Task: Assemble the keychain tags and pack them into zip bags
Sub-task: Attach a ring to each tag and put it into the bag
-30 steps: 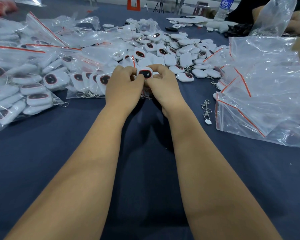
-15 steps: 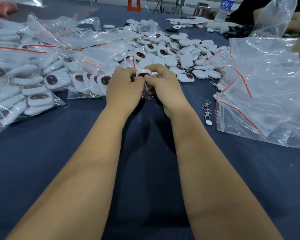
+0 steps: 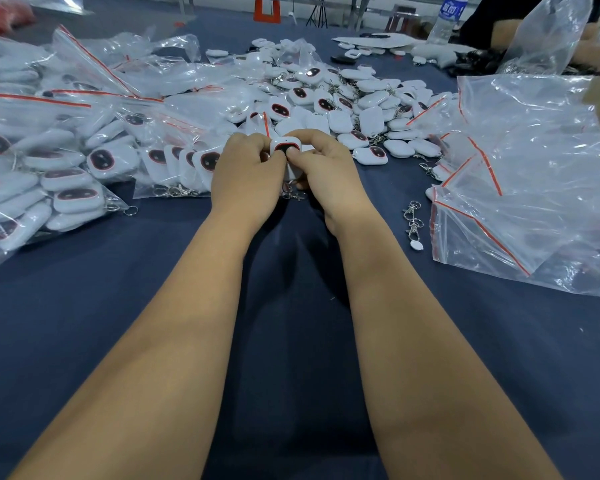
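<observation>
Fingers of both hands are pinching one white keychain tag between them, thumbs meeting on its dark red-rimmed face, so the left hand is gripping its left side and the right hand is curling over its right side and top. That tag is sitting just above the dark blue tablecloth, mid-table, with its dark face tilting up toward the camera and its long axis running roughly left to right; a bit of metal clip is dangling under it, though how it's attached I can't tell. Both forearms are stretching straight out from the near edge and angling in toward each other, wrists slightly bent down, knuckles facing up. Just right of the right wrist a loose chain of swivel clasps is lying on the cloth, next to a heap of empty zip bags with red seal strips. Over on the left, filled zip bags of tags are piling up. Further back, right behind the hands, a big loose pile of tags is spreading out, and a water bottle is standing at the far edge.
</observation>
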